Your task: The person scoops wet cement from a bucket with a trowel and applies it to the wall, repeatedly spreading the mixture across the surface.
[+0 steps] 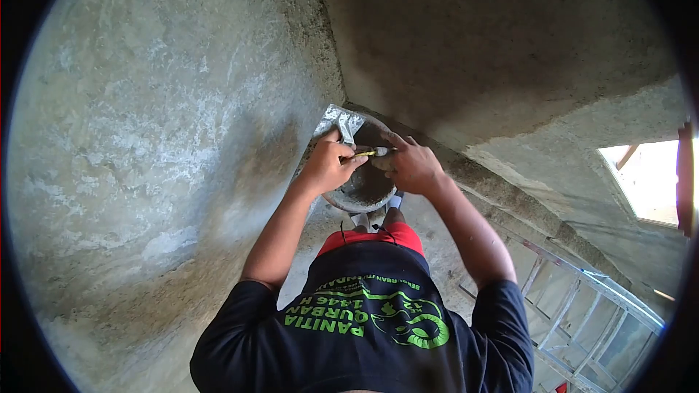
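Note:
My left hand [326,165] is closed around the handle side of a grey metal plastering trowel [341,121], whose flat blade sticks up beyond my fingers. A thin yellow and grey tool [375,152] spans the gap between both hands, its kind not clear. The fingers of my right hand [415,165] are bent around its right end, and my left fingertips touch its yellow part. Below the hands is a round dark bucket [354,202], with what looks like grey mortar inside. My hands hide part of its rim.
A rough plastered wall [160,138] rises close on the left, meeting a darker wall [495,44] at a corner. A metal ladder [582,298] is at the lower right. A bright opening [648,178] is at the far right. My feet [393,202] are just behind the bucket.

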A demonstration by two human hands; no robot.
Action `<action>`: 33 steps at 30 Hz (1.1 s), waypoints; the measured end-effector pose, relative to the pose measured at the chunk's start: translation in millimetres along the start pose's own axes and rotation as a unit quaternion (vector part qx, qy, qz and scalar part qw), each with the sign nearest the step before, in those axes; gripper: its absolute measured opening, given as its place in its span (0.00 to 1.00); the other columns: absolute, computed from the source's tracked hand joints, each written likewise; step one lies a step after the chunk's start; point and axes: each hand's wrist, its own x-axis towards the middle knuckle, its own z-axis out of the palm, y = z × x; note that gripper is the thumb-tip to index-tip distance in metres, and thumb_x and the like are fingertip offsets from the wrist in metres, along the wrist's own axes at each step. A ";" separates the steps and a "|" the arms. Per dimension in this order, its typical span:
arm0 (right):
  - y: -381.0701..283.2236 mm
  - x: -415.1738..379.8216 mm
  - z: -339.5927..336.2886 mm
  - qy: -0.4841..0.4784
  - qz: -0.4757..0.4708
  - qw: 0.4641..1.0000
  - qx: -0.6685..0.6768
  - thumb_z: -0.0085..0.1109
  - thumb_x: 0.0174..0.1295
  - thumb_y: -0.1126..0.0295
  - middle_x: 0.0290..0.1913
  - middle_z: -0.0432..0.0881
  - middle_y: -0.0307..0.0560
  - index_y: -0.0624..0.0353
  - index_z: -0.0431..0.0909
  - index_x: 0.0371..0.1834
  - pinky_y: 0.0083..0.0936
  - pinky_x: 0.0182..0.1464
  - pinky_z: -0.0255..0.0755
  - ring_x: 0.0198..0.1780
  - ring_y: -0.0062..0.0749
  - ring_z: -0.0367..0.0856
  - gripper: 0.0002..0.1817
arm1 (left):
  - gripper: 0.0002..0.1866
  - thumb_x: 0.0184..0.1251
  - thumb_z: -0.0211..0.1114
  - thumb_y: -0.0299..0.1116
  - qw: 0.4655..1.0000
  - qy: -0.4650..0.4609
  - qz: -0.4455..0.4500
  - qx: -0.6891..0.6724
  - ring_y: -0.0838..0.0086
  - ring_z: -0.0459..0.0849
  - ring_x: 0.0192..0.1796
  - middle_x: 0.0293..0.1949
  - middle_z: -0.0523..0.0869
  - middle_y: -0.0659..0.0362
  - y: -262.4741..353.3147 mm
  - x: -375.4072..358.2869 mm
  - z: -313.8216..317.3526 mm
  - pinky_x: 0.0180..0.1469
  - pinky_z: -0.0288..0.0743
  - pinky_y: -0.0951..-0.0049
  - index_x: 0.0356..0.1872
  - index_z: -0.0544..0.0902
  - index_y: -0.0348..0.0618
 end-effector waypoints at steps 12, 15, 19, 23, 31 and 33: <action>-0.6 39.2 -34.8 -0.241 -0.025 0.969 0.037 0.68 0.62 0.52 0.44 0.87 0.64 0.68 0.87 0.40 0.45 0.55 0.81 0.51 0.57 0.87 0.24 | 0.13 0.55 0.83 0.33 0.999 0.004 -0.047 -0.008 0.56 0.85 0.48 0.42 0.86 0.45 -53.9 0.1 4.1 0.51 0.77 0.60 0.32 0.90 0.34; -9.0 38.9 -44.0 -0.251 0.041 0.967 0.025 0.67 0.62 0.50 0.44 0.88 0.64 0.67 0.89 0.39 0.44 0.55 0.81 0.51 0.56 0.88 0.25 | 0.13 0.54 0.84 0.34 0.996 -0.012 -0.069 -0.050 0.65 0.84 0.44 0.32 0.88 0.52 -75.3 3.5 14.8 0.48 0.76 0.63 0.30 0.90 0.35; 2.1 26.4 -42.1 -0.265 0.092 0.960 0.010 0.67 0.61 0.48 0.42 0.89 0.63 0.65 0.89 0.38 0.43 0.56 0.82 0.50 0.55 0.89 0.26 | 0.13 0.59 0.82 0.36 0.994 -0.007 -0.047 -0.100 0.72 0.84 0.36 0.26 0.86 0.57 -79.4 18.8 21.1 0.42 0.76 0.67 0.28 0.89 0.35; 18.1 10.9 -52.0 -0.270 0.137 0.953 0.001 0.67 0.61 0.49 0.40 0.89 0.63 0.66 0.89 0.38 0.43 0.56 0.82 0.48 0.55 0.89 0.25 | 0.18 0.66 0.76 0.44 0.953 -0.029 -0.213 -0.215 0.77 0.82 0.30 0.24 0.85 0.61 -79.3 27.9 29.3 0.36 0.75 0.70 0.28 0.88 0.36; 70.1 -27.5 -76.0 -0.212 0.196 0.957 -0.006 0.68 0.59 0.50 0.37 0.89 0.64 0.68 0.88 0.31 0.43 0.53 0.82 0.46 0.55 0.89 0.24 | 0.25 0.72 0.68 0.55 0.903 -0.154 -0.373 -0.144 0.76 0.80 0.30 0.25 0.85 0.61 -144.8 40.1 112.1 0.38 0.74 0.69 0.33 0.91 0.39; 80.2 -37.9 -78.6 -0.198 0.209 0.958 -0.007 0.68 0.59 0.50 0.37 0.89 0.65 0.68 0.88 0.31 0.43 0.53 0.82 0.46 0.55 0.89 0.25 | 0.23 0.71 0.69 0.54 0.894 -0.087 -0.388 -0.209 0.76 0.80 0.33 0.29 0.86 0.60 -135.9 57.5 120.6 0.40 0.74 0.69 0.38 0.91 0.40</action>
